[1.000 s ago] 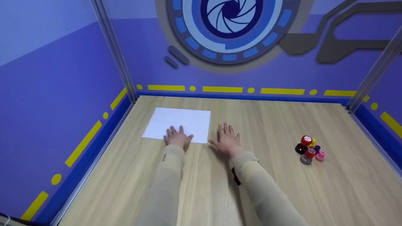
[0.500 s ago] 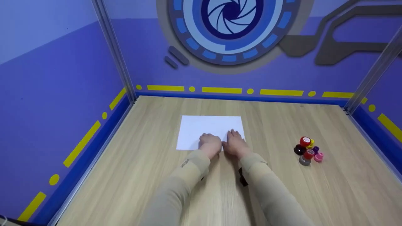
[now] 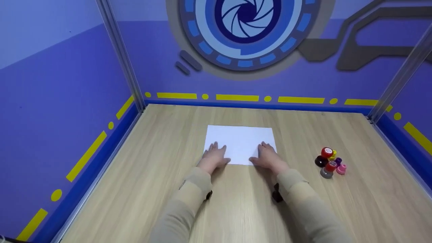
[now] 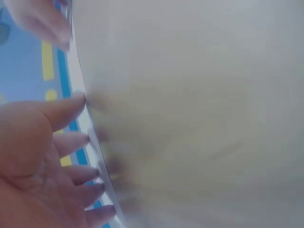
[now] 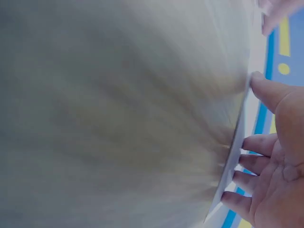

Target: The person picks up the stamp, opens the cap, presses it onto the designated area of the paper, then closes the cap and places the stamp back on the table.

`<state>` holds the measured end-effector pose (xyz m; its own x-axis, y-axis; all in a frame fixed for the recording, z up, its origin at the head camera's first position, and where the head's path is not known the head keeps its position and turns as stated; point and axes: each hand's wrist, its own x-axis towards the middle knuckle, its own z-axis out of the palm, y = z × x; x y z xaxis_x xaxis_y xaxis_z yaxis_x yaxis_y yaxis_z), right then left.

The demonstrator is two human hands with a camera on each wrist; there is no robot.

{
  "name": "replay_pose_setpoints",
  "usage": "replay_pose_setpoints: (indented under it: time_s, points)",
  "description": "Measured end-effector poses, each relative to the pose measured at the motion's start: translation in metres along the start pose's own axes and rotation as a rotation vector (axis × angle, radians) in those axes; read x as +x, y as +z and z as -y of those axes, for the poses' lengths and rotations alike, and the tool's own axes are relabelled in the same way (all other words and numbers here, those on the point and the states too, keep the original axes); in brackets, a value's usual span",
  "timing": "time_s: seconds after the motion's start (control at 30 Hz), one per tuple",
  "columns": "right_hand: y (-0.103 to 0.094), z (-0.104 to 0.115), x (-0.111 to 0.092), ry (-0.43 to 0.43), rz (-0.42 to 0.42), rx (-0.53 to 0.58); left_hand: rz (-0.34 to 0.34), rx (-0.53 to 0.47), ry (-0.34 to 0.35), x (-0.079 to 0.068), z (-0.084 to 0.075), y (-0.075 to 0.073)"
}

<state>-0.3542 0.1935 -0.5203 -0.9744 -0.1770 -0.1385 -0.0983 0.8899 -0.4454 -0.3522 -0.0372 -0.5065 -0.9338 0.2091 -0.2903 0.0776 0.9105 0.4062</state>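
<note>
Paper [image 3: 240, 141] flat on table [image 3: 135, 175], around middle, between sleeved arms and back wall [image 3: 135, 57]. Left hand [image 3: 214, 156] resting at near left corner, fingers spread wide, gripping nothing. Right hand [image 3: 267, 156] at near right corner, fingers extended, thumb apart. Small coloured pieces [image 3: 331, 165] clustered off right.

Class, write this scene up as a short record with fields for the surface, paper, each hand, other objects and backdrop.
Paper: one white sheet, lying flat
Left hand: resting on its near left part, thumb spread
Right hand: resting on its near right part
Other objects: small cluster to the right; red, black, grey, yellow, purple, pink
Surface: wooden table
Backdrop: blue-purple wall with yellow dashes
</note>
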Motion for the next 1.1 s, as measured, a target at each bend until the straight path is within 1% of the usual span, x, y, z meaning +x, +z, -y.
replay_pose_setpoints:
  time_s: [0.13,0.23,0.37,0.47,0.6,0.7,0.87,1.1]
  points:
    - [-0.003,-0.007,-0.009,-0.009,-0.003,0.034,-0.006,-0.016,0.009,-0.004,0.002,0.000]
    - [-0.005,-0.010,-0.018,0.003,0.006,0.049,-0.011,0.014,0.015,-0.008,-0.002,0.002]
    - [-0.006,-0.011,-0.029,0.014,0.024,0.022,-0.005,0.061,0.013,-0.017,-0.008,0.007]
    - [-0.006,-0.011,-0.037,0.012,0.022,0.003,-0.010,0.056,-0.003,-0.024,-0.012,0.010]
    - [-0.006,-0.010,-0.047,0.015,0.013,0.002,-0.028,0.058,-0.002,-0.033,-0.017,0.012]
    - [-0.006,-0.011,-0.057,0.010,0.013,-0.006,-0.045,0.090,0.009,-0.040,-0.019,0.014]
    - [-0.007,-0.013,-0.070,-0.017,-0.002,-0.026,-0.078,0.131,0.015,-0.047,-0.022,0.016]
    - [-0.002,-0.015,-0.083,-0.009,-0.026,-0.006,-0.056,0.128,0.015,-0.053,-0.021,0.020]
